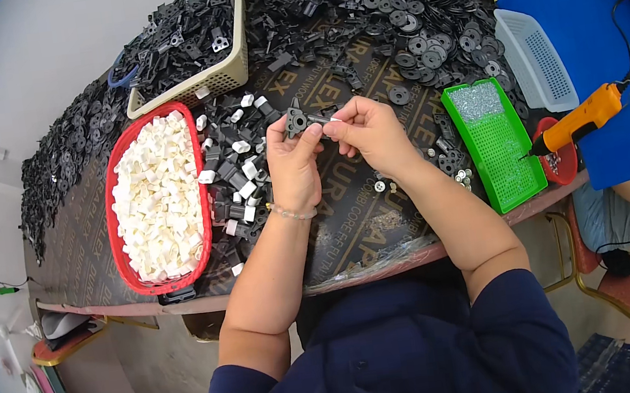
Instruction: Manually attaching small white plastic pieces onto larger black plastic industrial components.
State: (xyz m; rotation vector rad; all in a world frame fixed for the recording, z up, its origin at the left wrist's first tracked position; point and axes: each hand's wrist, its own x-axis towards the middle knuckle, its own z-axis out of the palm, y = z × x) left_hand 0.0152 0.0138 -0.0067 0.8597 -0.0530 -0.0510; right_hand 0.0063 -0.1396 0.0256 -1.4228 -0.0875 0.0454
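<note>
My left hand [293,169] is closed on a black plastic part [296,122] with a flat, holed end and a narrower stem pointing right. My right hand [377,139] pinches at the stem's far end, where a bit of white shows between the fingertips. Whether that white bit is a separate piece I cannot tell. Left of my hands lies a loose pile of black parts with white caps [242,147]. Beside it stands a red basket [112,215] heaped with small white plastic pieces [155,193].
A beige basket [193,85] of black parts stands at the far left. Black parts and discs [423,51] are heaped along the back. At right are a green tray [491,133] with small metal pieces, an orange electric screwdriver [582,119], a red bowl [565,163] and a pale basket [540,63].
</note>
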